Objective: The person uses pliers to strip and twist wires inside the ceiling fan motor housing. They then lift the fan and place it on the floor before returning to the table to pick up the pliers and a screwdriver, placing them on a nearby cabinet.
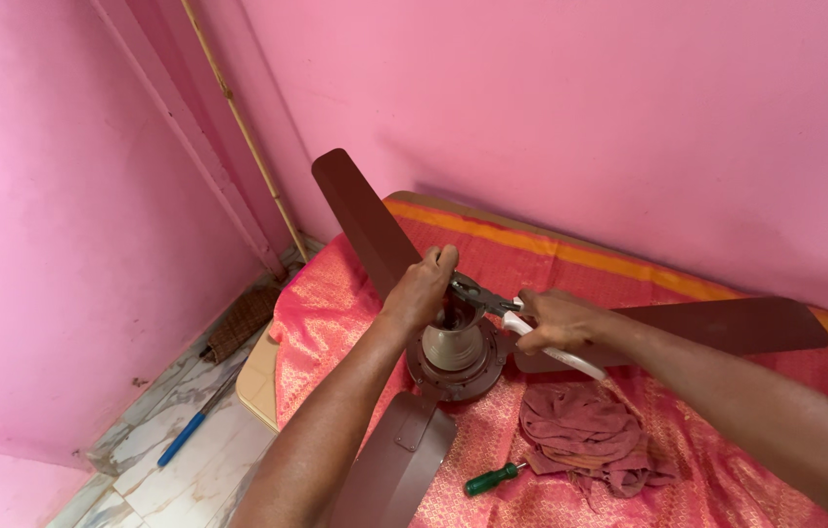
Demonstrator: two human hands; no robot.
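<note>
A brown ceiling fan lies on a table covered with a pink and orange cloth (551,256). Its motor hub (455,354) sits in the middle, with one blade (360,217) reaching to the back left, one blade (727,325) to the right and one blade (394,460) toward me. My left hand (421,290) grips the top of the hub. My right hand (556,320) holds pliers with white handles (560,358); the jaws (472,291) bite at the top of the hub beside my left hand.
A crumpled reddish rag (585,435) and a green-handled screwdriver (492,478) lie on the cloth near the hub. On the marble floor at the left lie a blue-handled tool (184,437) and a brush (241,321). A thin stick (243,132) leans in the pink corner.
</note>
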